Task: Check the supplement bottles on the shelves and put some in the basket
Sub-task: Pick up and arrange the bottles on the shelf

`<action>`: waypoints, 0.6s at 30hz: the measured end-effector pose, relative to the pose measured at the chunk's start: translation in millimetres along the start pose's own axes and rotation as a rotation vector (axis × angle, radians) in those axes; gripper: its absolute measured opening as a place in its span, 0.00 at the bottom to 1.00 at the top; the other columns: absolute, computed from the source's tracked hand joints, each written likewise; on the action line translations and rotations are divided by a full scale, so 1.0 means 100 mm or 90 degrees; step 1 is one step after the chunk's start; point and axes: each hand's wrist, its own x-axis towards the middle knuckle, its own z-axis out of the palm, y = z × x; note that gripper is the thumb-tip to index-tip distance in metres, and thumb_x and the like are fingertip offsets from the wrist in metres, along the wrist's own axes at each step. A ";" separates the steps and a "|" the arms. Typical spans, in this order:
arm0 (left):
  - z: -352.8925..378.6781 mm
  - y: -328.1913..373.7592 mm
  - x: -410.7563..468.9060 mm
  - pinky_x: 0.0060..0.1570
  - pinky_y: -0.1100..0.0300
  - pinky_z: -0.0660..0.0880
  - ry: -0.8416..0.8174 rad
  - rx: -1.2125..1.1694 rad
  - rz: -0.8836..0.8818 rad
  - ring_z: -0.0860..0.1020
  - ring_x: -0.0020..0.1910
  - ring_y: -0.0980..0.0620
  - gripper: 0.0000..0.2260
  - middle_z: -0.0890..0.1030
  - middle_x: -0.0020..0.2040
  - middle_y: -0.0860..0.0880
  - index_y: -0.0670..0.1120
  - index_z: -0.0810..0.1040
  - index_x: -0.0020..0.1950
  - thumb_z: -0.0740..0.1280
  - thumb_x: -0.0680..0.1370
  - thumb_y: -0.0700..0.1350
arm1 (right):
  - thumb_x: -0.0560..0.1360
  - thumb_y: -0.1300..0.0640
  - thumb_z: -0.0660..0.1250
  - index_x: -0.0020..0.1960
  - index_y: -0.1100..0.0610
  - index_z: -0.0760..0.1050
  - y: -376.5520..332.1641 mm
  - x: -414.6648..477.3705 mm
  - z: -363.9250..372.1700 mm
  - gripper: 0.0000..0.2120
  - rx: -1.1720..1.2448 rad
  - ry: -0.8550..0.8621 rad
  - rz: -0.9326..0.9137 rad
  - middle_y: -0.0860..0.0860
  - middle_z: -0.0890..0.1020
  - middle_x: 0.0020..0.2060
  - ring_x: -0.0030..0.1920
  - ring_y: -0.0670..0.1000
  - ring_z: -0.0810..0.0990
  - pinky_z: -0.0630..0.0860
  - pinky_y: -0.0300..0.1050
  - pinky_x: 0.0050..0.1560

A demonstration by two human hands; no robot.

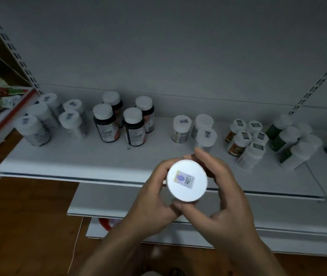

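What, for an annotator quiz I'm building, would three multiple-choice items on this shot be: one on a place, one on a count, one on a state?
1. Where is the bottle nearest the camera?
A in a basket
B held by the left hand and right hand, in front of the shelf edge
C on the floor

2. How many dark bottles with white caps stand clustered on the shelf?
A two
B four
C seven

3. What is the right hand doing?
A lying flat on the shelf
B hanging empty
C gripping the bottle

Answers:
1. B, both hands hold it up in front of the shelf.
2. B, four dark bodies can be counted left of centre.
3. C, it curls round the bottle's side.
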 end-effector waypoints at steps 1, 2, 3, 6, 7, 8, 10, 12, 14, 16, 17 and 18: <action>-0.02 0.02 0.00 0.58 0.47 0.78 0.002 0.011 0.015 0.77 0.63 0.53 0.32 0.77 0.63 0.59 0.61 0.71 0.65 0.77 0.68 0.37 | 0.68 0.51 0.71 0.71 0.35 0.62 -0.03 0.01 0.00 0.36 0.000 0.006 -0.020 0.34 0.72 0.64 0.66 0.46 0.73 0.70 0.34 0.61; -0.03 0.03 -0.01 0.58 0.49 0.78 0.006 0.023 0.028 0.76 0.63 0.54 0.34 0.77 0.63 0.60 0.61 0.70 0.65 0.77 0.68 0.34 | 0.67 0.51 0.71 0.71 0.35 0.61 -0.05 0.01 -0.01 0.36 -0.003 0.010 -0.034 0.35 0.72 0.64 0.66 0.47 0.74 0.70 0.35 0.61; -0.04 0.04 -0.01 0.58 0.51 0.77 0.010 0.028 0.033 0.76 0.63 0.55 0.35 0.77 0.63 0.61 0.62 0.70 0.65 0.76 0.68 0.32 | 0.67 0.52 0.71 0.71 0.36 0.62 -0.06 0.01 -0.01 0.37 -0.006 0.011 -0.042 0.36 0.72 0.64 0.66 0.48 0.74 0.70 0.36 0.61; -0.03 0.03 -0.06 0.59 0.50 0.78 0.002 -0.001 0.019 0.76 0.63 0.52 0.33 0.77 0.63 0.58 0.62 0.71 0.65 0.76 0.69 0.35 | 0.67 0.51 0.73 0.71 0.39 0.65 -0.06 -0.03 0.00 0.35 0.003 0.009 -0.034 0.38 0.74 0.63 0.65 0.48 0.74 0.72 0.38 0.61; -0.03 0.03 -0.08 0.59 0.52 0.77 0.003 -0.004 0.013 0.76 0.63 0.52 0.32 0.77 0.63 0.58 0.62 0.71 0.66 0.76 0.69 0.37 | 0.67 0.51 0.73 0.70 0.40 0.65 -0.05 -0.04 0.00 0.34 0.013 0.010 -0.017 0.38 0.74 0.63 0.65 0.48 0.74 0.72 0.38 0.61; -0.04 0.02 -0.10 0.59 0.57 0.76 0.010 0.000 0.013 0.76 0.63 0.53 0.31 0.78 0.62 0.58 0.61 0.71 0.65 0.77 0.69 0.39 | 0.67 0.52 0.73 0.70 0.39 0.65 -0.05 -0.05 0.00 0.34 0.029 0.013 0.008 0.37 0.74 0.63 0.65 0.47 0.74 0.73 0.38 0.60; -0.06 0.00 -0.16 0.57 0.62 0.75 0.040 -0.006 0.001 0.77 0.61 0.54 0.28 0.78 0.61 0.58 0.61 0.72 0.64 0.77 0.69 0.45 | 0.67 0.53 0.73 0.69 0.38 0.67 -0.02 -0.06 0.01 0.33 0.111 0.024 0.090 0.38 0.75 0.62 0.64 0.46 0.75 0.74 0.37 0.58; -0.09 0.00 -0.19 0.57 0.59 0.76 0.074 -0.019 -0.013 0.78 0.60 0.53 0.28 0.79 0.60 0.58 0.62 0.72 0.64 0.76 0.67 0.50 | 0.68 0.53 0.72 0.68 0.40 0.69 0.04 -0.06 -0.01 0.30 0.246 0.025 0.200 0.39 0.78 0.58 0.61 0.45 0.77 0.77 0.37 0.54; -0.11 0.01 -0.20 0.59 0.53 0.76 0.097 -0.033 0.004 0.78 0.61 0.51 0.29 0.79 0.60 0.57 0.59 0.71 0.65 0.76 0.66 0.50 | 0.65 0.48 0.69 0.65 0.41 0.74 0.13 -0.07 -0.02 0.27 0.363 0.004 0.325 0.43 0.81 0.56 0.58 0.47 0.80 0.79 0.40 0.50; -0.10 0.07 -0.18 0.60 0.52 0.76 0.109 -0.047 0.036 0.77 0.62 0.50 0.30 0.78 0.61 0.55 0.56 0.70 0.66 0.76 0.67 0.49 | 0.64 0.46 0.68 0.62 0.46 0.77 0.16 -0.07 0.01 0.26 0.465 -0.019 0.433 0.50 0.83 0.56 0.55 0.52 0.82 0.80 0.44 0.47; -0.09 0.10 -0.16 0.60 0.53 0.76 0.108 -0.052 0.049 0.77 0.62 0.51 0.30 0.78 0.61 0.56 0.56 0.70 0.67 0.76 0.67 0.48 | 0.66 0.45 0.68 0.61 0.48 0.79 0.15 -0.07 0.04 0.24 0.506 -0.030 0.469 0.53 0.83 0.56 0.54 0.54 0.82 0.79 0.46 0.46; -0.08 0.14 -0.15 0.60 0.56 0.75 0.099 -0.057 0.056 0.77 0.62 0.52 0.30 0.78 0.61 0.56 0.57 0.71 0.67 0.76 0.67 0.48 | 0.70 0.45 0.67 0.59 0.49 0.80 0.14 -0.07 0.08 0.20 0.541 -0.037 0.498 0.55 0.83 0.56 0.53 0.55 0.82 0.79 0.48 0.47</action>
